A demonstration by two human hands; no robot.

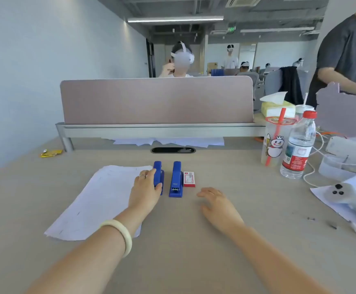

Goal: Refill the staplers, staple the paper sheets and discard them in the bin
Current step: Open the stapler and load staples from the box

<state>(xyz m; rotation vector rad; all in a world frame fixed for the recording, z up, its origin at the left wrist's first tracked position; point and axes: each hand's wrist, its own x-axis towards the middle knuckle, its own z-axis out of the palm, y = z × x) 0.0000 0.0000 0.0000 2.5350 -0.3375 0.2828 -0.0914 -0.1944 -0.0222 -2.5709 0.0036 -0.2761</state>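
Observation:
Two blue staplers lie side by side on the desk, pointing away from me. My left hand (146,190) wraps its fingers and thumb around the left stapler (158,171). The right stapler (176,179) lies untouched. A small red and white staple box (189,179) sits just right of it. A stack of white paper sheets (96,200) lies left of the staplers, under my left wrist. My right hand (218,205) rests on the desk below the staple box, fingers spread, holding nothing. No bin is in view.
A pink divider panel (157,100) closes off the desk's far side, with loose sheets (168,142) under it. A plastic cup (275,143), a water bottle (299,147), cables and a white controller (346,194) crowd the right. A yellow wrapper (51,153) lies far left. A person stands at right.

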